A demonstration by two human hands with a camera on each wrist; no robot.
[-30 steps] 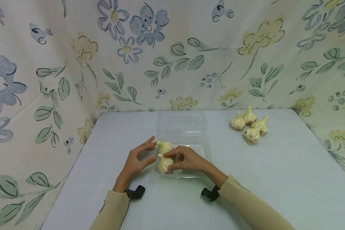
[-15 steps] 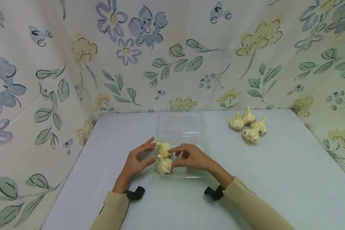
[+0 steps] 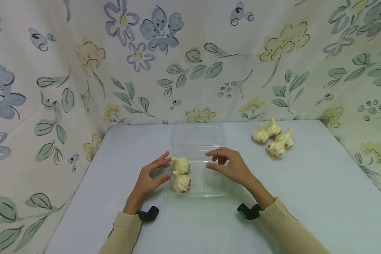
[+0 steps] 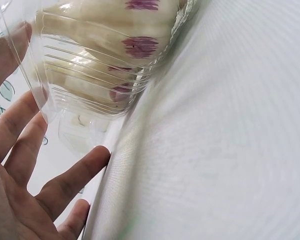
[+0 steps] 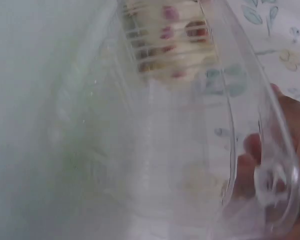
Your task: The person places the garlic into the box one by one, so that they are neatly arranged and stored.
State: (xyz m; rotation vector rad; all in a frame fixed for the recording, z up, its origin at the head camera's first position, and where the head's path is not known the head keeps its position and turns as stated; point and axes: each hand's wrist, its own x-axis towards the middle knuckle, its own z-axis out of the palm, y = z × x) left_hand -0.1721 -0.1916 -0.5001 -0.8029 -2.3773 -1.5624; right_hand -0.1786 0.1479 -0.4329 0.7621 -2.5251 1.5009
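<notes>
Two garlic bulbs, the back one (image 3: 181, 165) and the front one (image 3: 181, 182), lie side by side at the left end of a clear plastic box (image 3: 209, 193). Its hinged lid (image 3: 197, 135) is laid back on the table. My left hand (image 3: 152, 176) stands at the box's left side, and in the left wrist view its fingertips (image 4: 22, 37) touch the clear rim. Over the right part of the box hovers my right hand (image 3: 230, 165), fingers loosely bent and holding nothing. The right wrist view is blurred, with that hand partly behind the box wall.
Several garlic bulbs (image 3: 274, 137) sit in a cluster at the table's back right. A floral curtain (image 3: 190, 63) hangs behind and at the sides of the white table (image 3: 120, 148). Each wrist carries a black camera mount.
My right hand has let go of the front garlic bulb and moved right and slightly back, away from it. The left hand has stayed at the box's left side.
</notes>
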